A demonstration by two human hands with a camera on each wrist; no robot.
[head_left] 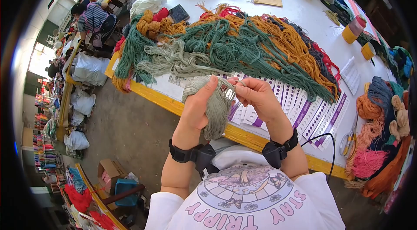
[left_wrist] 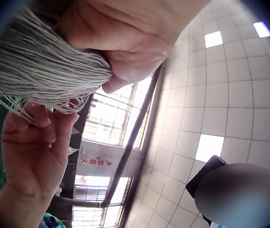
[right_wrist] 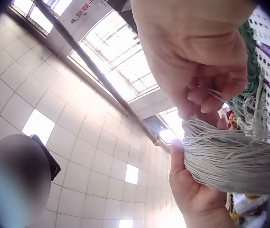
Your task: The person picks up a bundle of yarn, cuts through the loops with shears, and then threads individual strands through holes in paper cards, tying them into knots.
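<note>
A thick hank of pale grey-green yarn [head_left: 216, 115] hangs from my left hand [head_left: 195, 110], whose thumb lies along its upper end. My right hand [head_left: 259, 95] is beside the top of the hank and pinches a few of its strands between thumb and fingertips. In the right wrist view the pinched strands come out of the curled right fingers [right_wrist: 211, 97], just above the looped end of the hank. The left wrist view shows the yarn [left_wrist: 45, 66] fanned below the left palm. More pale yarn [head_left: 173, 58] lies on the table right behind the hands.
A long heap of green yarn [head_left: 226, 41] and mustard yarn [head_left: 278, 39] covers the middle of the white table. Punched cards with purple stripes [head_left: 299, 113] lie at the front. Scissors [head_left: 347, 143] and coloured hanks [head_left: 369, 160] are at the right. The yellow table edge [head_left: 160, 104] runs before me.
</note>
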